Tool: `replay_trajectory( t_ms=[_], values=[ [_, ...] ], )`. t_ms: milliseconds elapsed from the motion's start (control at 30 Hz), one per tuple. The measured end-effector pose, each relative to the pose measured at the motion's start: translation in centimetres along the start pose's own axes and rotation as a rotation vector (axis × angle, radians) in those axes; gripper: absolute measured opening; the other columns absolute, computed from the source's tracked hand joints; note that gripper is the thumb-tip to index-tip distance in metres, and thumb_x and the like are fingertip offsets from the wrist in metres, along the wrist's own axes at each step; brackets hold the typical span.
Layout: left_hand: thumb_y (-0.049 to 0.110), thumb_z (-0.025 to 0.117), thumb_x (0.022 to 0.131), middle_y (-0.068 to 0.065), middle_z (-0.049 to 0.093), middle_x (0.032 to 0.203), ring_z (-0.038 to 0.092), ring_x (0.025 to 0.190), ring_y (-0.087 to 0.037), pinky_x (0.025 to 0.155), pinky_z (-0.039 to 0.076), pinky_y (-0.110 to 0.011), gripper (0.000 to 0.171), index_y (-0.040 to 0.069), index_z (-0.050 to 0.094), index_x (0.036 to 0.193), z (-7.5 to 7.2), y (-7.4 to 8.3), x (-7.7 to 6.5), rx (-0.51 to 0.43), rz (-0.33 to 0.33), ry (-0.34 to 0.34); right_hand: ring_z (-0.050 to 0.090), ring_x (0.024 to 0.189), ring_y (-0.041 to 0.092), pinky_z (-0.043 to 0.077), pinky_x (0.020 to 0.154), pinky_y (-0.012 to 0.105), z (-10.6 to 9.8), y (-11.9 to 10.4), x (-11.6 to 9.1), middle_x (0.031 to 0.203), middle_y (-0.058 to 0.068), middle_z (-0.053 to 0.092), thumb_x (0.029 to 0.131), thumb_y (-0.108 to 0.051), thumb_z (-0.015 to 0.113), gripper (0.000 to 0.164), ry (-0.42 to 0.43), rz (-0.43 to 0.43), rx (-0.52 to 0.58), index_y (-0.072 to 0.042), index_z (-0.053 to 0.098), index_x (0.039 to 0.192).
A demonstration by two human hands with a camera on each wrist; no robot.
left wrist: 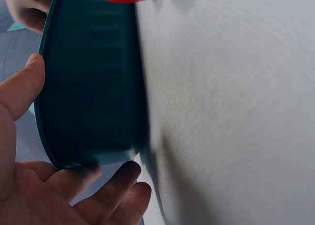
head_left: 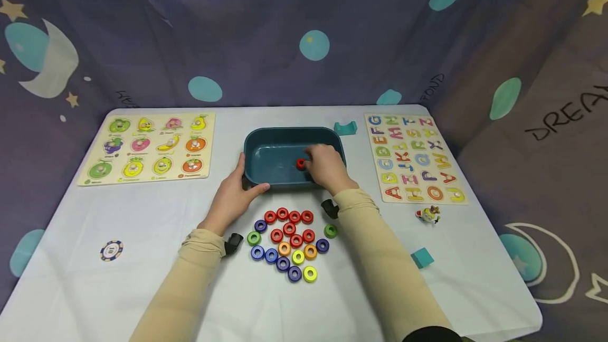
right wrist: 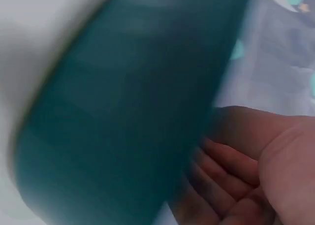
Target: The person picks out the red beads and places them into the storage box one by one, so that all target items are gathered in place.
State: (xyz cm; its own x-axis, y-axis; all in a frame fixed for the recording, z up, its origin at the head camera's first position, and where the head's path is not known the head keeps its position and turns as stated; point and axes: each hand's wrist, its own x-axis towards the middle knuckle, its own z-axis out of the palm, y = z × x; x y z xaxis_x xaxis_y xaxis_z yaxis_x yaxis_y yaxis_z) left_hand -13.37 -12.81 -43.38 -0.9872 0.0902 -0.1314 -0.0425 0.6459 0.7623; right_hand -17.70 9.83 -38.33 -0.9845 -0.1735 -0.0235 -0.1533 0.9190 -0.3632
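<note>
A dark teal rectangular tub [head_left: 273,154] stands on the white table. My left hand [head_left: 233,194] holds its near left corner, thumb along the front rim and fingers against the left wall. In the left wrist view, the left thumb [left wrist: 29,84] lies at the rim. My right hand [head_left: 326,167] reaches over the front right rim with fingers curled. At its fingertips, inside the tub, is a small red ring [head_left: 301,163], partly covered by the fingers. The tub wall [right wrist: 113,112] hides that ring in the right wrist view. Several red rings [head_left: 289,229] lie in front of the tub.
Blue rings [head_left: 271,255], yellow rings [head_left: 310,274], orange rings [head_left: 284,248] and green rings [head_left: 330,230] lie between the forearms. A fruit puzzle board [head_left: 152,146] lies left, a letter board [head_left: 413,160] right. Nearby are a poker chip [head_left: 111,250], figurine [head_left: 429,214] and teal blocks [head_left: 422,258].
</note>
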Motion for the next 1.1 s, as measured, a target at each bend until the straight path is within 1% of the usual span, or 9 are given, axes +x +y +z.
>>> replay_trajectory(
  t_ms=[133, 233, 333, 467, 600, 733, 967, 1033, 1100],
  values=[
    [0.053, 0.067, 0.084, -0.011, 0.018, 0.161, 0.022, 0.148, -0.032, 0.117, 0.027, -0.051, 0.105, 0.025, -0.004, 0.155, 0.0, 0.0, 0.0, 0.001, 0.002, -0.003, 0.067, 0.103, 0.022, 0.057, 0.084, 0.035, -1.1, -0.7, -2.5, 0.115, 0.009, 0.070, 0.091, -0.014, 0.066, 0.029, 0.101, -0.066, 0.075, -0.008, 0.068, 0.120],
    [0.053, 0.068, 0.084, -0.011, 0.018, 0.161, 0.022, 0.147, -0.032, 0.117, 0.027, -0.051, 0.105, 0.023, -0.004, 0.156, 0.0, -0.1, 0.0, 0.001, 0.006, -0.003, 0.069, 0.092, 0.017, 0.058, 0.077, 0.030, -1.2, -1.1, -5.2, 0.107, 0.007, 0.072, 0.089, -0.013, 0.069, 0.026, 0.136, -0.132, 0.128, -0.008, 0.070, 0.114],
    [0.053, 0.067, 0.084, -0.011, 0.018, 0.161, 0.023, 0.147, -0.032, 0.117, 0.026, -0.051, 0.105, 0.022, -0.003, 0.156, 0.0, -0.2, 0.0, -0.003, 0.004, -0.005, 0.069, 0.089, 0.015, 0.058, 0.077, 0.029, -0.5, -1.3, -7.8, 0.106, 0.005, 0.072, 0.086, -0.014, 0.072, 0.026, 0.090, -0.163, 0.160, -0.010, 0.072, 0.112],
    [0.054, 0.067, 0.084, -0.010, 0.017, 0.161, 0.022, 0.147, -0.033, 0.117, 0.026, -0.052, 0.105, 0.023, -0.005, 0.156, 0.0, -0.2, -0.1, -0.002, -0.004, -0.013, 0.067, 0.094, 0.018, 0.056, 0.081, 0.033, 1.1, -0.6, -9.9, 0.108, 0.004, 0.071, 0.084, -0.015, 0.075, 0.029, -0.016, -0.140, 0.167, -0.011, 0.071, 0.113],
    [0.054, 0.066, 0.084, -0.010, 0.016, 0.161, 0.022, 0.148, -0.033, 0.117, 0.026, -0.052, 0.105, 0.025, -0.006, 0.155, 0.0, -0.2, -0.1, 0.007, -0.006, -0.016, 0.064, 0.099, 0.017, 0.054, 0.089, 0.036, 2.6, 0.7, -10.6, 0.110, 0.003, 0.069, 0.082, -0.017, 0.077, 0.035, -0.076, -0.092, 0.164, -0.011, 0.069, 0.115],
    [0.054, 0.066, 0.085, -0.010, 0.017, 0.161, 0.022, 0.147, -0.032, 0.117, 0.026, -0.052, 0.105, 0.025, -0.006, 0.155, -0.1, -0.1, 0.0, 0.003, -0.007, -0.015, 0.061, 0.102, 0.014, 0.051, 0.094, 0.035, 3.8, 1.9, -10.4, 0.110, 0.000, 0.067, 0.081, -0.017, 0.078, 0.036, -0.103, -0.068, 0.181, -0.013, 0.068, 0.115],
    [0.052, 0.067, 0.085, -0.010, 0.018, 0.161, 0.024, 0.147, -0.032, 0.117, 0.027, -0.052, 0.104, 0.025, -0.005, 0.155, -0.1, -0.1, 0.0, -0.006, -0.002, -0.014, 0.058, 0.085, 0.008, 0.051, 0.078, 0.027, 4.5, 2.7, -10.0, 0.098, -0.005, 0.064, 0.080, -0.014, 0.077, 0.027, -0.106, -0.042, 0.268, -0.016, 0.070, 0.106],
    [0.052, 0.067, 0.085, -0.011, 0.018, 0.161, 0.025, 0.147, -0.033, 0.117, 0.027, -0.052, 0.105, 0.024, -0.005, 0.156, -0.1, -0.1, 0.0, -0.004, 0.001, -0.014, 0.058, 0.084, 0.006, 0.052, 0.076, 0.024, 4.1, 2.7, -10.0, 0.097, -0.007, 0.064, 0.080, -0.015, 0.078, 0.027, -0.110, -0.015, 0.311, -0.018, 0.070, 0.105],
    [0.051, 0.067, 0.085, -0.011, 0.019, 0.161, 0.025, 0.146, -0.033, 0.116, 0.028, -0.052, 0.105, 0.023, -0.004, 0.156, -0.1, -0.1, -0.1, -0.007, 0.004, -0.013, 0.059, 0.084, 0.007, 0.053, 0.076, 0.024, 3.3, 2.6, -9.8, 0.098, -0.006, 0.065, 0.081, -0.015, 0.078, 0.027, -0.092, 0.009, 0.360, -0.018, 0.070, 0.106]
  ],
)
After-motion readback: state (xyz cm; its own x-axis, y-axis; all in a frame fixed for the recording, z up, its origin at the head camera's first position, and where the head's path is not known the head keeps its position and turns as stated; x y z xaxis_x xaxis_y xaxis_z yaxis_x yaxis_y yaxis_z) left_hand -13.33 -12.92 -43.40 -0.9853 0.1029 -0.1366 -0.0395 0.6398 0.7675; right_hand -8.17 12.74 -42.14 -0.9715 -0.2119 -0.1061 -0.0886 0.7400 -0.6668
